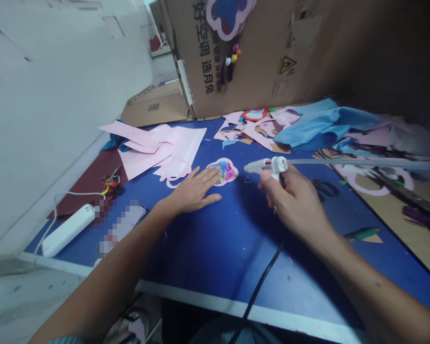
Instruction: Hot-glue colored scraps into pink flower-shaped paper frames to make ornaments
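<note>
Gripped in my right hand (pixel 294 196) is a white hot glue gun (pixel 267 165), its nozzle pointing left and a long clear glue stick (pixel 344 164) sticking out of its back. Just left of the nozzle lies a small flower-shaped piece (pixel 230 173) with a pink rim and a colourful blue, green and magenta middle. My left hand (pixel 195 191) lies flat with its fingers stretched, the fingertips resting over the left part of that piece. A thin strand, seemingly glue, shows under the nozzle. The gun's black cord (pixel 260 282) runs down over the table's front edge.
Pink paper sheets (pixel 182 143) lie at the back left. Paper scraps and blue cloth (pixel 326 122) pile up at the back right, before a tall cardboard box (pixel 251 81). A white power bank (pixel 69 231), a phone (pixel 125 224) and keys (pixel 111 185) lie left; black-handled scissors (pixel 326 189) lie right.
</note>
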A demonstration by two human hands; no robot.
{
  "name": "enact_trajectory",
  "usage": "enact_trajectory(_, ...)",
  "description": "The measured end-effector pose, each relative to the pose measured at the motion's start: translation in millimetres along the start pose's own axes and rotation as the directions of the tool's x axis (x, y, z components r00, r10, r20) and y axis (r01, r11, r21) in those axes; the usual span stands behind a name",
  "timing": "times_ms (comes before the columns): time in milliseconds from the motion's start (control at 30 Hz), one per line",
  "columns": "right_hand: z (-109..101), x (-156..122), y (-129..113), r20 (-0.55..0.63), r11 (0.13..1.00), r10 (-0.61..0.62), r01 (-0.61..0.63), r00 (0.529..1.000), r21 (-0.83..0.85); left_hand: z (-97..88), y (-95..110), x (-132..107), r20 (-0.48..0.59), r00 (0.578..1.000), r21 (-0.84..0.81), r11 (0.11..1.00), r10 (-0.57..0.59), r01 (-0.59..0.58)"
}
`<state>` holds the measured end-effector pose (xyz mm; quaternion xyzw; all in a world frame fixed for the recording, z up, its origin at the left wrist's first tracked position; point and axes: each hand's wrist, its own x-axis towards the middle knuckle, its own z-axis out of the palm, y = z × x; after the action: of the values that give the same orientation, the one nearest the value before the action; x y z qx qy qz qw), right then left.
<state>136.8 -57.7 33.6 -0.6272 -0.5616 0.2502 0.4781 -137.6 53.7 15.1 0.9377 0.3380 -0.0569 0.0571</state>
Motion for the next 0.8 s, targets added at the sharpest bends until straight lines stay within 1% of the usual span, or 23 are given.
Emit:
enact_trajectory(67, 0.0, 0.7, 0.1, 0.005, 1.0, 0.005, -0.005, 1.0, -0.009, -1.5, 1.0, -0.7, -0.009, 1.0, -0.003, 1.0, 0.008, -0.008)
enact_trajectory(233, -0.4, 1.1, -1.5, 0.007, 1.0, -0.001, 0.001, 1.0, -0.006, -2.1, 2.7, -2.0, 0.023, 0.999, -0.031, 0.999, 0.041, -0.04)
enact_trajectory(400, -1.2, 0.5, -3.5, 0.014, 1.0, 0.007, -0.007, 1.0, -0.004, -1.6, 2.5, 0.0, -0.015, 1.0, -0.032, 0.999, -0.015, 0.014)
enact_trajectory(567, -1.9, 1.1, -4.3, 0.015, 1.0, 0.006, -0.006, 1.0, -0.021, -1.4, 2.8, 1.8, -0.002, 1.0, -0.013, 1.0, -0.003, 0.003)
enact_trajectory(733, -1.6, 1.5, -4.0, 0.007, 1.0, -0.014, 0.014, 1.0, -0.018, -0.1, 1.5, 2.6, -0.051, 0.997, -0.046, 0.998, -0.055, 0.052)
enact_trajectory(800, -1.4, 1.5, -4.4, 0.007, 1.0, -0.017, 0.017, 1.0, -0.017, 0.4, 1.8, 2.7, -0.032, 0.999, -0.036, 0.999, -0.036, 0.035)
